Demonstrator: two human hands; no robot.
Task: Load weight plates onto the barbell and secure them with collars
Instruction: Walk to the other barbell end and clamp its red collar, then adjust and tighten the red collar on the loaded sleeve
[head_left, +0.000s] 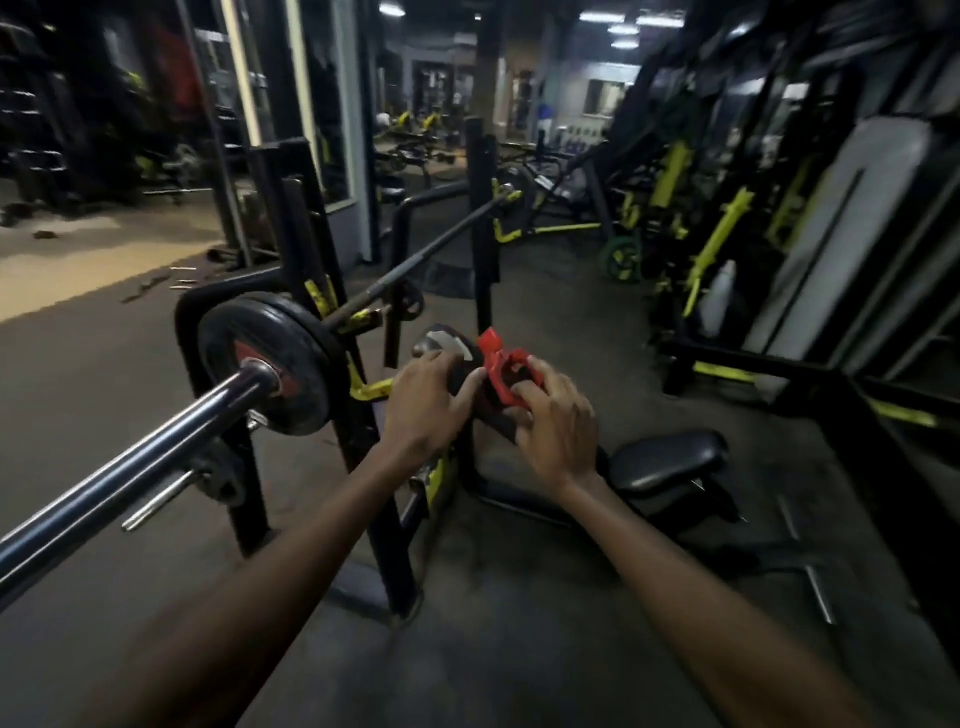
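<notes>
With one weight plate already seated on the barbell, the step in hand looks like fetching the red collar, which both hands, left hand and right hand, clamp their fingers on just right of the plate; next it must slide onto the bare sleeve.

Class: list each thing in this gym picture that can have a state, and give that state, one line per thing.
barbell: resting on the rack
black plate: loaded on the near sleeve, no collar
red collar: off the bar, in hand
left hand: gripping a dark object
right hand: fingers on the red collar
</notes>
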